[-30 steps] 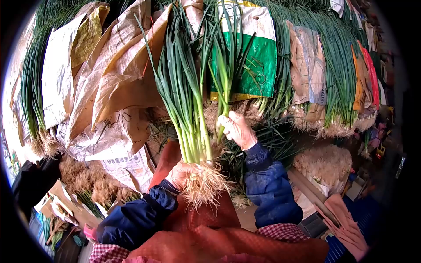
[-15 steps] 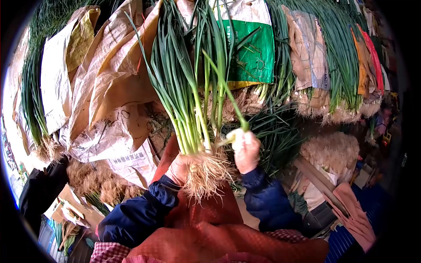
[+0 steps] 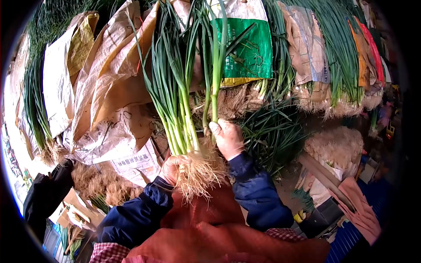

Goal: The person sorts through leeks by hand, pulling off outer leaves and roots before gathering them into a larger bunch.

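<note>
My left hand is wrapped round the base of a bunch of green onions, just above their pale, stringy roots. The long green leaves point away from me across the sacks. At the right side of the bunch, my right hand is closed on a thicker green onion stalk, low down near its roots. Another thin stalk stands between that one and the bunch. The fingertips of my left hand are partly hidden behind the stems and roots.
Sacks and a green-and-white bag lie over heaped onions ahead. More bunches are stacked at right. Loose leaves lie beyond my right hand. A wooden bar and a pink cloth are at lower right. A dark sleeve shows at left.
My right hand has moved left and up to the stalk beside the bunch. The long green leaf it held is no longer in it. My left hand has shifted slightly left with the bunch.
</note>
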Motion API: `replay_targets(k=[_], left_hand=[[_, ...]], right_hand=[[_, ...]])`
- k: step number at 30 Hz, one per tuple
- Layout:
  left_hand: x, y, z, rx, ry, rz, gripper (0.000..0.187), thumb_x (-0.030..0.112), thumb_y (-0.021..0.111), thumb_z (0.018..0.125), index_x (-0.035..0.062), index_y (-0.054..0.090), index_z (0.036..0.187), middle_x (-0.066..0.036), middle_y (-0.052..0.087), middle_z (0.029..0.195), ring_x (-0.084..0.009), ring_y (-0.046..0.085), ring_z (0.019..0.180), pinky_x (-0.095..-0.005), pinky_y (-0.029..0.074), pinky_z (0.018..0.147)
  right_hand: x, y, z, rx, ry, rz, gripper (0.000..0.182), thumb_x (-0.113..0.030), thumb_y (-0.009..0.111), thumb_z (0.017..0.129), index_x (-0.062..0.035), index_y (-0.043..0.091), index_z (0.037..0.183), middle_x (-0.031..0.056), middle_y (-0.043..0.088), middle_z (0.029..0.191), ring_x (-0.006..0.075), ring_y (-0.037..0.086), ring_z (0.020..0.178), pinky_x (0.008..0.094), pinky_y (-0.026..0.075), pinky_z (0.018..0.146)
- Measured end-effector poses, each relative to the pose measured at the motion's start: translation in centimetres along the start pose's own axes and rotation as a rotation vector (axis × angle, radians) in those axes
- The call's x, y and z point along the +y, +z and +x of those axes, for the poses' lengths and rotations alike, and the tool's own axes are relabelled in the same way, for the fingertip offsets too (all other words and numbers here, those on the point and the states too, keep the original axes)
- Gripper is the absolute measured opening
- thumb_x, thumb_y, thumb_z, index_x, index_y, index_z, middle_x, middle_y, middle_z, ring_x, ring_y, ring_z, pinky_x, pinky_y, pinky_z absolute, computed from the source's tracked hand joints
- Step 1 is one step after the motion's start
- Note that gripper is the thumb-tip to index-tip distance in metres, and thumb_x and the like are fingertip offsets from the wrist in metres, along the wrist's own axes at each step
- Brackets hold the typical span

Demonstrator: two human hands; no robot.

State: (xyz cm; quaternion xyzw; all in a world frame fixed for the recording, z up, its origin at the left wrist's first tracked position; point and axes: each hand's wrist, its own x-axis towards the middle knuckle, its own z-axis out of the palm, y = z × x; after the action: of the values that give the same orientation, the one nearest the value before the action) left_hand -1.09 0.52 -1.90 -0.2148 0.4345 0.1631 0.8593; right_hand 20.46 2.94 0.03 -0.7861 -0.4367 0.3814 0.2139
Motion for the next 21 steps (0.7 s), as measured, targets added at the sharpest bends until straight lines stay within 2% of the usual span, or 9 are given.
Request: replay_targets(k=[3, 4, 7, 12, 15, 16, 18, 20, 21], left_hand=[[-1.0, 4.1, -0.4, -0.177, 0.045, 0.026, 0.026, 0.002, 0.052, 0.07, -0.0098, 0.055, 0.093, -0.017, 0.061, 0.085, -0.0265, 0.061, 0.075, -0.037, 0.052, 0.072], [-0.8, 2.6, 0.4, -0.173, 0.068, 0.1, 0.021, 0.004, 0.054, 0.069, -0.0085, 0.057, 0.087, -0.016, 0.061, 0.085, -0.0262, 0.061, 0.077, -0.0376, 0.051, 0.073], [-0.7, 3.6, -0.3, -0.214, 0.06, -0.028, 0.029, 0.005, 0.053, 0.07, -0.0101, 0.055, 0.096, -0.019, 0.061, 0.092, -0.0267, 0.06, 0.081, -0.0384, 0.05, 0.078], [0.2, -0.4, 0.1, -0.2, 0.005, -0.083, 0.04, -0.007, 0.052, 0.069, -0.0097, 0.046, 0.108, -0.016, 0.059, 0.089, -0.0182, 0.06, 0.073, -0.0253, 0.052, 0.065], [0.0, -2.5, 1.4, -0.227, 0.09, -0.078, 0.033, -0.004, 0.053, 0.069, -0.0109, 0.051, 0.101, -0.018, 0.059, 0.091, -0.0223, 0.06, 0.077, -0.0318, 0.051, 0.075], [0.3, 4.5, -1.5, -0.09, 0.135, -0.087, 0.025, -0.002, 0.052, 0.069, -0.0111, 0.054, 0.092, -0.017, 0.059, 0.086, -0.024, 0.06, 0.075, -0.0329, 0.052, 0.074], [-0.1, 1.6, -1.0, -0.199, 0.169, -0.113, 0.03, 0.002, 0.053, 0.072, -0.0095, 0.053, 0.099, -0.02, 0.059, 0.086, -0.0291, 0.06, 0.079, -0.0419, 0.053, 0.069], [0.5, 0.0, -0.4, -0.184, 0.058, -0.054, 0.029, 0.002, 0.053, 0.071, -0.0095, 0.053, 0.098, -0.02, 0.059, 0.086, -0.029, 0.06, 0.079, -0.0417, 0.053, 0.069], [0.7, -0.2, -0.4, -0.17, 0.057, -0.033, 0.029, 0.002, 0.053, 0.071, -0.0095, 0.053, 0.098, -0.02, 0.059, 0.086, -0.0289, 0.06, 0.079, -0.0416, 0.053, 0.069]], right_hand=[[1.8, 3.1, -0.2, 0.086, -0.271, -0.113, 0.021, -0.021, 0.056, 0.084, -0.0078, 0.055, 0.068, 0.0074, 0.053, 0.052, 0.0223, 0.052, 0.046, 0.0325, 0.042, 0.043], [1.4, 3.6, -0.3, 0.018, -0.087, 0.256, 0.018, -0.019, 0.056, 0.083, -0.0098, 0.055, 0.068, 0.0069, 0.054, 0.055, 0.021, 0.052, 0.046, 0.0317, 0.042, 0.042], [1.3, 1.7, -2.0, 0.146, -0.327, -0.096, 0.013, -0.016, 0.058, 0.081, -0.0079, 0.055, 0.071, 0.0073, 0.057, 0.062, 0.0177, 0.053, 0.048, 0.0304, 0.043, 0.042], [-0.7, -1.8, -7.4, -0.042, 0.303, 1.416, 0.007, -0.01, 0.058, 0.081, -0.0036, 0.061, 0.081, 0.0138, 0.06, 0.074, 0.0145, 0.055, 0.055, 0.0238, 0.046, 0.05], [-0.7, -4.7, -8.7, -0.037, 0.223, 1.24, 0.013, -0.012, 0.055, 0.084, 0.0001, 0.056, 0.087, 0.0124, 0.058, 0.084, 0.0108, 0.053, 0.061, 0.0197, 0.044, 0.051], [1.0, -5.2, -8.3, -0.081, 0.218, 1.176, 0.018, -0.012, 0.057, 0.083, 0.0014, 0.052, 0.095, 0.0094, 0.058, 0.088, 0.009, 0.055, 0.071, 0.0166, 0.043, 0.054], [3.0, -5.0, -5.5, 0.064, -0.217, -0.245, 0.044, -0.017, 0.061, 0.081, 0.0021, 0.042, 0.116, 0.0129, 0.051, 0.111, 0.0168, 0.054, 0.093, 0.025, 0.046, 0.079], [3.2, -2.2, -1.5, -0.074, 0.167, 0.448, 0.05, -0.025, 0.061, 0.082, 0.0018, 0.041, 0.119, 0.018, 0.049, 0.111, 0.0238, 0.05, 0.104, 0.0324, 0.043, 0.087], [4.2, 0.5, 1.7, -0.044, -0.015, 0.435, 0.051, -0.027, 0.06, 0.083, 0.0035, 0.04, 0.118, 0.0177, 0.051, 0.109, 0.0218, 0.053, 0.1, 0.0293, 0.046, 0.083]])
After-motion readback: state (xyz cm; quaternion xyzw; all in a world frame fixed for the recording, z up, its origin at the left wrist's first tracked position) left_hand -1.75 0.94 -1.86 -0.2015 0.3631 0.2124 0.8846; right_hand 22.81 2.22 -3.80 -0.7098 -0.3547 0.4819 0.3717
